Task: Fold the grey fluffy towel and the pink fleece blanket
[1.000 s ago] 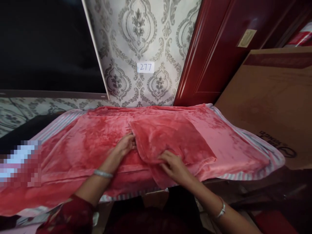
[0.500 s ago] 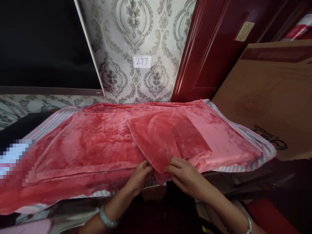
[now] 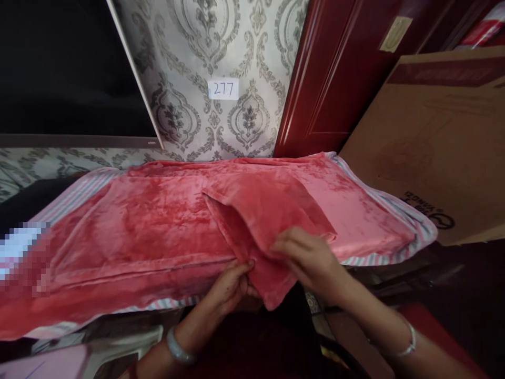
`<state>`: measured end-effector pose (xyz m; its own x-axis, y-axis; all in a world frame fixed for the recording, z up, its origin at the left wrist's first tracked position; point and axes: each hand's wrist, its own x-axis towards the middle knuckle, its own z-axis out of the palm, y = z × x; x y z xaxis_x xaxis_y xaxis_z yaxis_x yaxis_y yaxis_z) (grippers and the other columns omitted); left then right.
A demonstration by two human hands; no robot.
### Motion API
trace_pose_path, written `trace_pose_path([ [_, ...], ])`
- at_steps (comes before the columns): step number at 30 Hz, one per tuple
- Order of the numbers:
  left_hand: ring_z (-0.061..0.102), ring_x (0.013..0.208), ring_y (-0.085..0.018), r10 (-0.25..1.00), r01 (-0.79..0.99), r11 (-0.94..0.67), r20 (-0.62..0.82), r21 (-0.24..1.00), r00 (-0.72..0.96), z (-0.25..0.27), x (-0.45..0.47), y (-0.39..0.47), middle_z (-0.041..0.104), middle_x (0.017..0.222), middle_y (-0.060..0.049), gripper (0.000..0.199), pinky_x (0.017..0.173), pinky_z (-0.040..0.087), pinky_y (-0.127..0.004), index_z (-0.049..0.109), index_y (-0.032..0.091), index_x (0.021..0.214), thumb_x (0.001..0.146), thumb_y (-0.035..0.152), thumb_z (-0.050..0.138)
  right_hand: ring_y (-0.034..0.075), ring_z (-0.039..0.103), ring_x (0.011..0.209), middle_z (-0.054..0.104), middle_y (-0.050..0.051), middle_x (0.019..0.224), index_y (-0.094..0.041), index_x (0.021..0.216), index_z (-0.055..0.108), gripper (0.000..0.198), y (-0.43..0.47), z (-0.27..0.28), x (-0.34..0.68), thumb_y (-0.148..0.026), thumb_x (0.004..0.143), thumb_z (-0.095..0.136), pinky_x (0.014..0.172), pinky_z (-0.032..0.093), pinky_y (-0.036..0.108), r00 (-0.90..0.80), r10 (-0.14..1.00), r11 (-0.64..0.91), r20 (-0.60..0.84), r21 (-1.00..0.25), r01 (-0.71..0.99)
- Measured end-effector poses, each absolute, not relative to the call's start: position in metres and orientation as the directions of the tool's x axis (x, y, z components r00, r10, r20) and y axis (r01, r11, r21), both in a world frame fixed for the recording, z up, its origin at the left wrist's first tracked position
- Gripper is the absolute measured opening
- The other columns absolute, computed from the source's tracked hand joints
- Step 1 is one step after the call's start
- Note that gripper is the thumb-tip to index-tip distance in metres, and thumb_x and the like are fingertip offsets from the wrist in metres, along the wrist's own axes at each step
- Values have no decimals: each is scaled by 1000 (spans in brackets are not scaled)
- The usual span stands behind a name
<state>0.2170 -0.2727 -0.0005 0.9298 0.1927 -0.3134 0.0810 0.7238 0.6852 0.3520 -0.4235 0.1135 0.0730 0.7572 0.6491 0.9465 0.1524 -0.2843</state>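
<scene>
A folded red plush cloth [image 3: 272, 205] lies on a larger red plush blanket [image 3: 158, 216] with striped edging. Two layers of the folded cloth part into a dark gap along its left side, and its near corner hangs over the front edge. My left hand [image 3: 232, 287] pinches the lower layer near that corner, thumb on top. To its right, my right hand [image 3: 307, 258] is closed on the upper layer and holds it raised. Its fingertips are partly hidden in the fabric.
A large cardboard box [image 3: 442, 142] stands at the right beside a dark red door [image 3: 331, 79]. Behind the blanket is a patterned wall [image 3: 252, 110] with a paper label [image 3: 223, 89]. A black screen [image 3: 67, 68] fills the upper left.
My right hand has moved right and slightly up, lifting the upper layer away, so the gap between layers now shows. My left hand keeps its pinch, its thumb now on top. The view has shifted slightly.
</scene>
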Motion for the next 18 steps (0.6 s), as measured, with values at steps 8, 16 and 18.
trace_pose_path([
  [8,71,66,-21,153,69,748,-273,660,950,2,224,-274,75,83,-10,22,60,57,-31,69,14,98,82,28,73,18,64,90,68,6,97,-22,107,65,23,-451,37,330,-9,97,50,78,55,31,271,808,32,524,-498,867],
  [16,70,69,-24,195,53,697,-260,715,946,5,223,-276,76,89,-13,26,64,57,-36,72,13,96,80,34,74,18,62,86,67,6,95,-22,107,66,23,-448,38,323,-9,95,52,74,53,30,266,789,25,554,-461,887],
  [18,69,69,-24,182,59,700,-258,712,949,8,222,-276,75,85,-13,25,65,57,-37,72,12,91,81,35,72,18,62,87,67,6,95,-22,108,67,23,-449,34,320,-10,96,52,75,54,30,256,780,41,570,-455,890],
])
